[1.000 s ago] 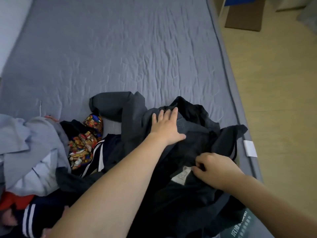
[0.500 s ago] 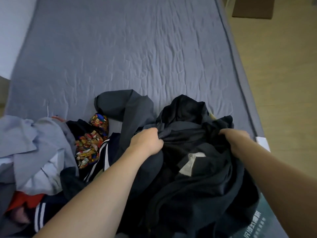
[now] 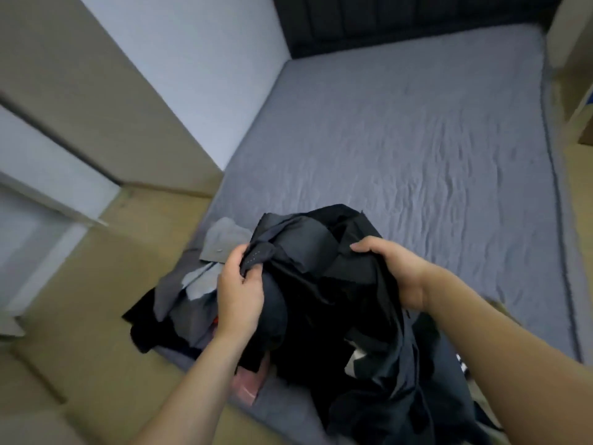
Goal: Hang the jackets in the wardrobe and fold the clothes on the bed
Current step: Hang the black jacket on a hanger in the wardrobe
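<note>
Black jacket [image 3: 324,284]: bunched, held up between both hands, its lower folds hanging toward the viewer. Left hand [image 3: 239,292]: fingers curled round a fold at the garment's left edge. Right hand [image 3: 393,271]: fingers clamped over its right shoulder. Pile of clothes [image 3: 192,284]: heaped just left of the left hand. Bed [image 3: 417,149]: grey sheet spread beyond both hands. Headboard [image 3: 385,20]: dark, farthest.
</note>
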Available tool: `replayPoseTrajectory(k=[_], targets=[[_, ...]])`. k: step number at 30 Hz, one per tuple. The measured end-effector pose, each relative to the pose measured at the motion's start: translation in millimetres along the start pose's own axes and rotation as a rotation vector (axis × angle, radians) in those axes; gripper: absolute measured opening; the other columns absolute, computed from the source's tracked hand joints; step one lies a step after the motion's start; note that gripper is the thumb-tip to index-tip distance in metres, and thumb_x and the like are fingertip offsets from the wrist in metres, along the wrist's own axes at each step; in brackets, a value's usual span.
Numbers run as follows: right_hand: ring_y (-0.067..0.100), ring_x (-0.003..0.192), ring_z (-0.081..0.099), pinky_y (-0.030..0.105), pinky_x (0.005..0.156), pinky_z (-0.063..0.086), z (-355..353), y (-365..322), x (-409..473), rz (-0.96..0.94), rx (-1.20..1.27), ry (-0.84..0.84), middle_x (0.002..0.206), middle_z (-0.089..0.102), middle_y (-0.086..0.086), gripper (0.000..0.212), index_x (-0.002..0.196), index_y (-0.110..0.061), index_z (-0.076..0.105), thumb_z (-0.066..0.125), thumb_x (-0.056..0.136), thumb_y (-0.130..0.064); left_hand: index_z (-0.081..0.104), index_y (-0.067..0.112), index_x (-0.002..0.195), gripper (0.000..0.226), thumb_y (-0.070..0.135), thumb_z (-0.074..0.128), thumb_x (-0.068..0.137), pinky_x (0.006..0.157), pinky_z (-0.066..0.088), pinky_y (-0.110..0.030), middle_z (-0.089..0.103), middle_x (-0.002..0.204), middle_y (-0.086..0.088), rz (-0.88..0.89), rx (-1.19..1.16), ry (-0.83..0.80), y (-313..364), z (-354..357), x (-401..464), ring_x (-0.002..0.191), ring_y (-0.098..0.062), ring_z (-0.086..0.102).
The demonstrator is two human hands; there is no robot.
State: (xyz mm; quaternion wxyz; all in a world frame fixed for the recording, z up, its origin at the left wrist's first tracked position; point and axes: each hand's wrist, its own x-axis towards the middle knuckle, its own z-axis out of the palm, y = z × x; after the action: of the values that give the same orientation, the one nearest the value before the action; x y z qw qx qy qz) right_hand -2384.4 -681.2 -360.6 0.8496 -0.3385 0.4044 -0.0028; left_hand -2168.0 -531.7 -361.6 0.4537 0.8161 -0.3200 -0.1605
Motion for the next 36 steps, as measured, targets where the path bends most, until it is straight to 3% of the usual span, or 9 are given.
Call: replayPoseTrajectory(k=[3, 6, 10, 13, 16, 22, 28, 31, 36], targets=[[0.028, 0.097, 0.071, 0.035, 0.075, 0.058, 93, -50, -23, -0.03, -0.126, -0.154, 0.112, 0.072, 0.01, 0.047, 0.101, -0.018, 0.078, 0.076, 0.061, -0.043, 0.061, 0.039, 0.111, 0.029, 0.015, 0.053, 0.096, 0.09, 0.054, -0.038, 0.068, 0.11, 0.011, -0.001, -0.174, 0.198, 46, -90, 9, 0.102, -0.01, 0.065], [0.027, 0.091, 0.072, 0.034, 0.068, 0.059, 195, -94, -47, -0.092, -0.234, -0.265, 0.111, 0.072, 0.012, 0.042, 0.1, -0.015, 0.078, 0.076, 0.065, -0.038, 0.061, 0.056, 0.097, 0.032, 0.025, 0.052, 0.093, 0.074, 0.051, -0.022, 0.069, 0.098, 0.024, 0.06, -0.265, 0.388, 89, -184, 19, 0.09, 0.002, 0.066], [0.029, 0.09, 0.071, 0.036, 0.073, 0.059, 329, -141, -68, -0.201, -0.349, -0.33, 0.11, 0.072, 0.014, 0.042, 0.104, -0.01, 0.076, 0.068, 0.069, -0.031, 0.064, 0.036, 0.106, 0.022, 0.029, 0.054, 0.088, 0.079, 0.053, -0.027, 0.071, 0.102, 0.012, 0.121, -0.324, 0.54, 123, -311, 32, 0.093, -0.006, 0.067], [0.03, 0.084, 0.071, 0.036, 0.072, 0.059, 430, -163, -74, -0.264, -0.507, -0.371, 0.102, 0.073, 0.016, 0.028, 0.098, -0.005, 0.076, 0.062, 0.076, -0.016, 0.064, 0.037, 0.1, 0.019, 0.024, 0.055, 0.09, 0.077, 0.049, -0.024, 0.07, 0.096, 0.013, 0.181, -0.354, 0.624, 130, -401, 40, 0.087, -0.003, 0.065], [0.031, 0.083, 0.072, 0.035, 0.067, 0.059, 532, -175, -72, -0.423, -0.682, -0.282, 0.099, 0.073, 0.017, 0.025, 0.107, -0.001, 0.069, 0.061, 0.085, -0.007, 0.065, 0.031, 0.101, 0.015, 0.021, 0.059, 0.092, 0.077, 0.052, -0.029, 0.071, 0.091, 0.01, 0.174, -0.425, 0.702, 120, -484, 48, 0.084, -0.005, 0.067], [0.034, 0.087, 0.066, 0.048, 0.083, 0.056, 707, -181, -32, -0.872, -0.826, -0.055, 0.093, 0.068, 0.016, 0.015, 0.099, -0.004, 0.064, 0.054, 0.087, -0.004, 0.065, 0.02, 0.109, 0.018, 0.013, 0.061, 0.094, 0.093, 0.053, -0.038, 0.072, 0.103, -0.002, 0.165, -0.47, 0.716, 81, -639, 74, 0.099, -0.021, 0.067], [0.021, 0.075, 0.061, 0.031, 0.06, 0.052, 851, -173, 30, -1.162, -0.943, 0.008, 0.086, 0.066, 0.008, 0.02, 0.093, -0.011, 0.062, 0.046, 0.085, -0.004, 0.065, 0.027, 0.103, 0.015, 0.019, 0.064, 0.091, 0.083, 0.058, -0.034, 0.072, 0.098, 0.0, 0.045, -0.401, 0.594, 14, -753, 101, 0.089, -0.016, 0.07], [0.032, 0.085, 0.064, 0.046, 0.077, 0.057, 920, -173, 72, -1.123, -0.894, -0.065, 0.091, 0.066, 0.015, 0.018, 0.097, -0.006, 0.061, 0.046, 0.086, -0.004, 0.06, 0.025, 0.103, 0.018, 0.019, 0.065, 0.087, 0.082, 0.056, -0.034, 0.068, 0.102, -0.003, -0.129, -0.293, 0.511, -40, -795, 126, 0.093, -0.019, 0.067], [0.036, 0.09, 0.068, 0.047, 0.081, 0.058, 1021, -182, 166, -0.695, -0.707, -0.369, 0.102, 0.067, 0.018, 0.036, 0.113, -0.003, 0.056, 0.066, 0.081, -0.016, 0.06, 0.019, 0.1, 0.016, 0.012, 0.061, 0.087, 0.067, 0.053, -0.029, 0.068, 0.098, -0.006, -0.257, -0.365, 0.605, -143, -854, 181, 0.088, -0.02, 0.067]])
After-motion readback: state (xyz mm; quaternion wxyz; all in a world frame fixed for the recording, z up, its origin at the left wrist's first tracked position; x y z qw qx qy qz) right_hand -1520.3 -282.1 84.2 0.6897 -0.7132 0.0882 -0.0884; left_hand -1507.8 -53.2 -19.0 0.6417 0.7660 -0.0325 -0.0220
